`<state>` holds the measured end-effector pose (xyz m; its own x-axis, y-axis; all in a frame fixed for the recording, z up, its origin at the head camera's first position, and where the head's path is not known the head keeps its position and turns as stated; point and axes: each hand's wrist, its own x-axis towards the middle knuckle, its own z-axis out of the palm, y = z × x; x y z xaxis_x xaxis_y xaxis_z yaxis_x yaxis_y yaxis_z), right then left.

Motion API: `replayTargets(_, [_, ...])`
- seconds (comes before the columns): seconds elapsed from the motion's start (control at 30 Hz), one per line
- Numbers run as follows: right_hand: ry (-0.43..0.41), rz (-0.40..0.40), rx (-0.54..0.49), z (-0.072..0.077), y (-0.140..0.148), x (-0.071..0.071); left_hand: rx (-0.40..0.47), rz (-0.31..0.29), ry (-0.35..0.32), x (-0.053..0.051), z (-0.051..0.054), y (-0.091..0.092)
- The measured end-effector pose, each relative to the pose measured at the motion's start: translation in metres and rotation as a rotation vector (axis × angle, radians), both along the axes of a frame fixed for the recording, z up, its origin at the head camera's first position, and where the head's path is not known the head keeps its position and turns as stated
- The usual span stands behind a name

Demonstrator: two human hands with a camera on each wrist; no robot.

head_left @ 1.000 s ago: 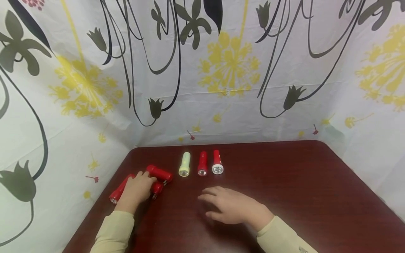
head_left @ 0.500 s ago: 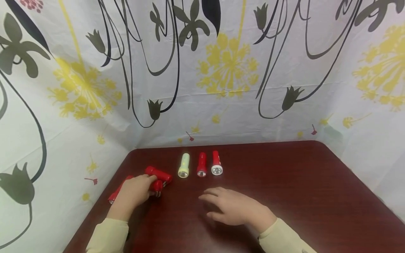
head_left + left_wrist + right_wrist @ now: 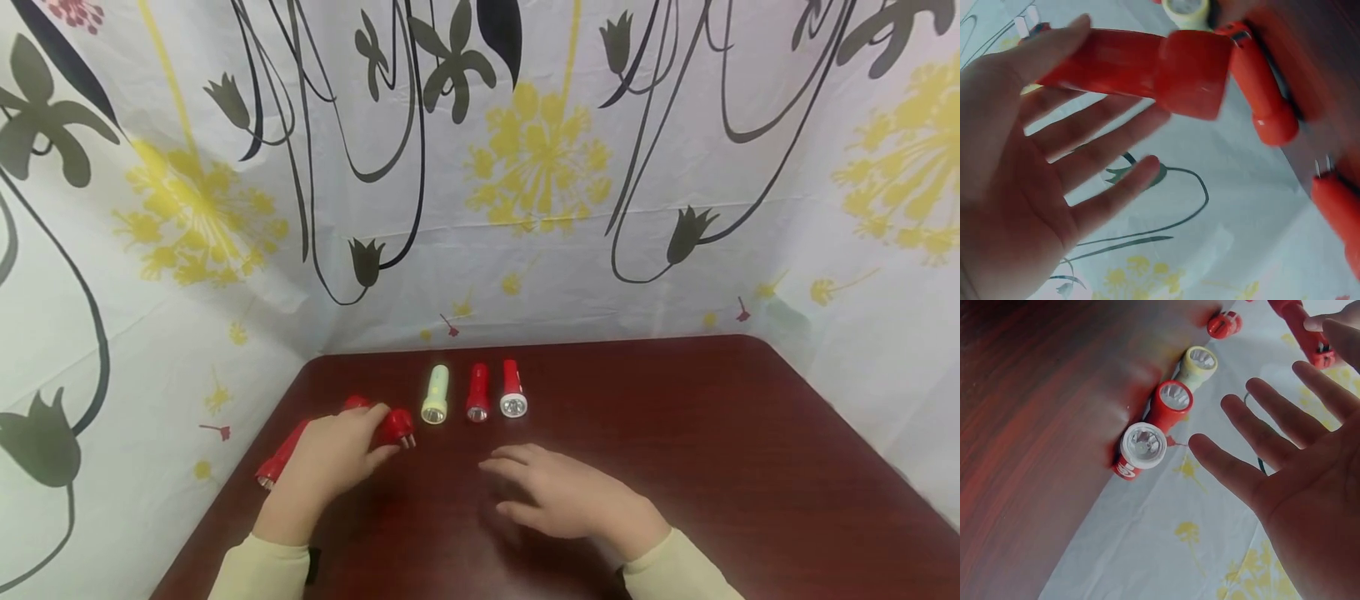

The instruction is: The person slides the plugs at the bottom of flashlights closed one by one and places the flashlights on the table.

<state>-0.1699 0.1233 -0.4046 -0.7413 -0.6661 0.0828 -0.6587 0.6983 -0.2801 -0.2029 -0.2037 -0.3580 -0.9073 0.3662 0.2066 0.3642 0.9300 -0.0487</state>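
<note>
In the head view my left hand (image 3: 330,462) holds a red flashlight (image 3: 400,427) raised off the table, its metal plug prongs toward the right. The left wrist view shows this flashlight (image 3: 1122,65) pinched between thumb and fingers. Beneath the left hand and partly hidden lie two more red flashlights, one with its lens end (image 3: 270,477) toward the near left, the other farther back (image 3: 356,402). My right hand (image 3: 566,496) hovers over the table with relaxed fingers, holding nothing; its palm (image 3: 1322,506) shows bare in the right wrist view.
Toward the back stand-in-line flashlights lie side by side: a pale yellow-green one (image 3: 437,393), a red one (image 3: 478,392) and a red one with a white head (image 3: 513,390). The dark reddish table (image 3: 675,433) meets a patterned cloth (image 3: 555,275) behind and at both sides.
My left hand has picked up a red flashlight from the left group and moved it slightly right and up. The right hand has barely shifted.
</note>
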Motion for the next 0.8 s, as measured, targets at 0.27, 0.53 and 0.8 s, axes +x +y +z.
replayTargets(0.27, [-0.044, -0.018, -0.039, 0.006, 0.005, 0.008, 0.308, -0.104, 0.012, 0.008, 0.002, 0.03])
replayTargets(0.53, [0.026, -0.036, -0.092, 0.015, 0.015, 0.02, 0.433, -0.182, 0.061, 0.032, 0.0, 0.057])
replayTargets(0.8, [0.023, -0.103, -0.145, 0.02, 0.03, 0.032, 0.459, -0.21, 0.114, 0.045, -0.011, 0.079])
